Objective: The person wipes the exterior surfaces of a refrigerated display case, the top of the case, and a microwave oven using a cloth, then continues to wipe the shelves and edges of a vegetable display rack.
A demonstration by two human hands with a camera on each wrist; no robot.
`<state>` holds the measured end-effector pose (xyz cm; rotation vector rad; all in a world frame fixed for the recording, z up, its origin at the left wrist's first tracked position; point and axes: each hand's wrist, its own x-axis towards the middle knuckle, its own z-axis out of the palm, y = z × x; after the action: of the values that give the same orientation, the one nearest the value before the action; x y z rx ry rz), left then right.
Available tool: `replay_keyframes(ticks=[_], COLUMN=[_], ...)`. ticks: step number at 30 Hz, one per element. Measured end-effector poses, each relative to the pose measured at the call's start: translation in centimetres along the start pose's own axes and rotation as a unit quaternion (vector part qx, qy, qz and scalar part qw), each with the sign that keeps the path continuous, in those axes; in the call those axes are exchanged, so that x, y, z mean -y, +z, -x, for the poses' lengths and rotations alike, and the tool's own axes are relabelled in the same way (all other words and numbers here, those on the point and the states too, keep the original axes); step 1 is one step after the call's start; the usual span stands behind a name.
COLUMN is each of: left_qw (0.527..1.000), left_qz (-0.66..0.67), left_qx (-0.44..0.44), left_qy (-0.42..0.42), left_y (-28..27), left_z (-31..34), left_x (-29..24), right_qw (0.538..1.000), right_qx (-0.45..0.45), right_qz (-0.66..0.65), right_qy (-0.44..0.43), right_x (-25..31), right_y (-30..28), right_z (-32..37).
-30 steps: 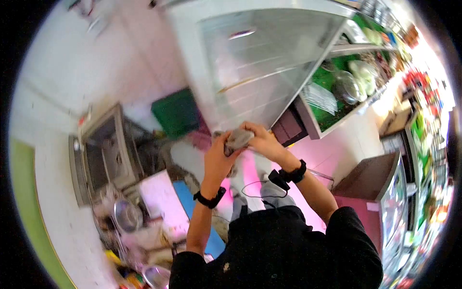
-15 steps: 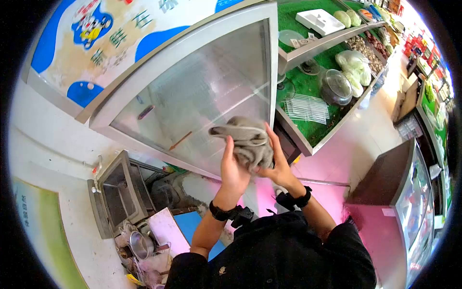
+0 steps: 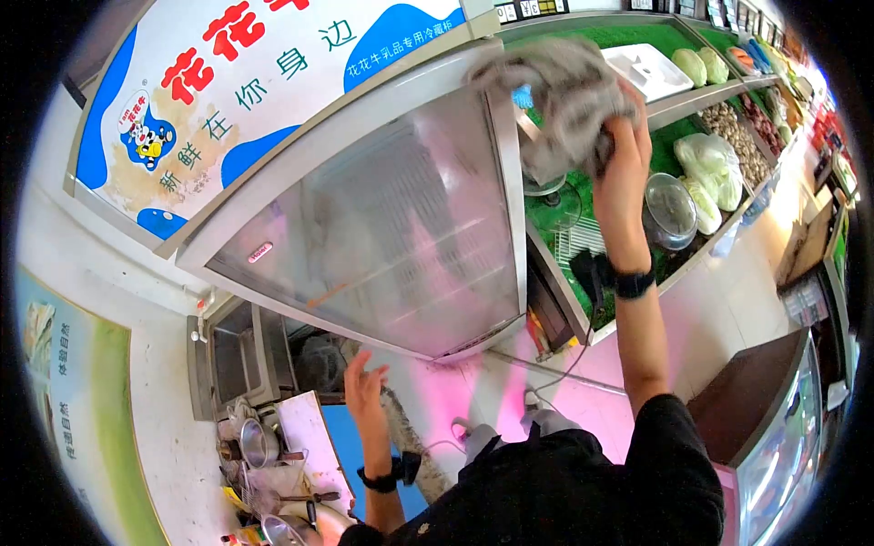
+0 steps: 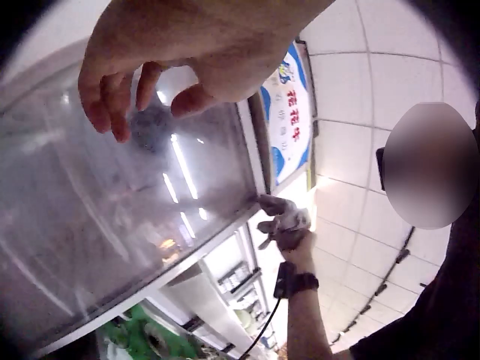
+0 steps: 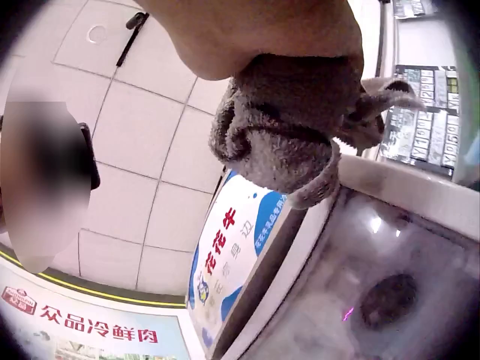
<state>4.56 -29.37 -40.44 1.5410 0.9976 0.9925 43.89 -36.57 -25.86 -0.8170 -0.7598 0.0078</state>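
Observation:
My right hand (image 3: 625,196) is raised and grips a bunched grey cloth (image 3: 575,98) at the upper right corner of a glass-doored refrigerator (image 3: 391,227). In the right wrist view the fuzzy towel-like cloth (image 5: 281,142) hangs below the palm, overlapping the door's white frame (image 5: 300,247); the cloth covers most of the fingers. Low on the left, my left hand (image 3: 366,391) holds nothing. Its fingers are loosely bent in front of the glass, as the left wrist view shows the hand (image 4: 180,52) with space between thumb and fingers.
A green-lined vegetable shelf (image 3: 669,150) with a lidded pot (image 3: 669,211) and cabbages stands right of the refrigerator. A sink (image 3: 238,350) and cluttered pans (image 3: 259,444) are at lower left. A dark-sided display case (image 3: 751,391) stands at right. A cable hangs from my right wrist.
Both hands held the cloth together earlier. Now the left hand has let go and dropped down to the left, while the right hand has carried the cloth up to the door's top right corner.

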Motion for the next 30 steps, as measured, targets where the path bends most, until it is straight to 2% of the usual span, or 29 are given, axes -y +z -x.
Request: replay_keyframes(ticks=[2,3,4,5,6,7,8,10,11,12,14,15,17,18,20,21,22,25,27,28,30], left_qw=[0.999,0.997,0.997,0.995,0.992,0.992,0.995,0.997,0.998,0.997,0.996,0.994,0.993,0.992,0.992,0.993,0.994,0.994,0.991,0.991,0.992], left_qz=[0.002,0.004,0.004,0.013,0.021,0.019,0.027,0.035,0.043,0.051,0.053,0.057,0.066,0.075,0.078,0.08,0.078,0.089,0.128,0.124,0.107], left_qx=[-0.034,-0.063,-0.064,-0.081,-0.097,-0.094,-0.076,-0.06,-0.043,-0.027,-0.013,0.003,-0.006,-0.017,-0.03,-0.039,-0.032,-0.062,-0.009,-0.008,-0.003], left_qy=[-0.022,-0.044,-0.044,-0.062,-0.081,-0.082,-0.052,-0.022,0.012,0.045,0.066,0.091,0.099,0.103,0.09,0.076,0.074,0.022,0.041,0.042,0.063], left_y=[-1.7,-2.0,-2.0,-1.8,-1.7,-1.4,-0.5,1.4,2.9,4.0,5.2,5.7,6.0,6.1,5.8,5.5,5.4,6.5,7.4,7.4,7.7], left_z=[2.6,3.2,3.5,3.8,4.1,3.5,2.4,0.3,-0.8,-1.6,-2.4,-2.9,-2.9,-2.9,-2.5,-2.3,-2.5,-2.5,-3.2,-3.1,-2.9], left_x=[3.1,4.1,4.4,4.7,4.8,4.9,5.0,3.8,2.5,1.2,-1.0,-1.8,-2.2,-2.2,-1.4,-1.0,-0.7,0.2,0.0,0.1,0.5], right_qw=[0.994,0.979,0.933,0.934,0.94,0.938,0.938,0.878,0.872,0.872,0.877,0.877,0.882,0.882,0.858,0.866,0.865,0.82,0.81,0.798,0.791], right_qx=[0.091,0.074,0.053,0.053,-0.011,-0.075,-0.075,-0.043,0.007,0.007,0.133,0.131,0.037,0.036,0.119,0.076,0.071,0.129,0.141,0.158,0.135], right_qz=[-0.016,0.138,0.289,0.29,0.248,0.205,0.206,0.37,0.399,0.398,0.412,0.411,0.395,0.393,0.392,0.387,0.392,0.451,0.473,0.493,0.507], right_qy=[-0.054,-0.132,-0.205,-0.203,-0.235,-0.268,-0.269,-0.301,-0.284,-0.285,-0.208,-0.213,-0.256,-0.258,-0.309,-0.308,-0.305,-0.327,-0.316,-0.308,-0.316], right_x=[-1.6,-3.7,-6.1,-7.9,-9.4,-10.2,-10.6,-10.2,-9.7,-9.4,-8.9,-8.4,-7.1,-6.4,-5.7,-6.3,-6.2,-4.9,-3.9,-3.7,-3.6], right_y=[2.3,4.0,5.8,7.3,8.5,8.7,8.1,6.4,4.8,2.8,-0.4,-0.6,-0.6,0.3,3.8,5.1,4.8,3.5,1.6,1.3,2.3], right_z=[-3.8,-5.4,-6.3,-6.7,-6.8,-6.8,-6.3,-3.8,-2.7,-2.0,-1.3,-1.7,-2.7,-3.7,-5.0,-4.6,-4.4,-4.5,-5.9,-6.6,-6.6])
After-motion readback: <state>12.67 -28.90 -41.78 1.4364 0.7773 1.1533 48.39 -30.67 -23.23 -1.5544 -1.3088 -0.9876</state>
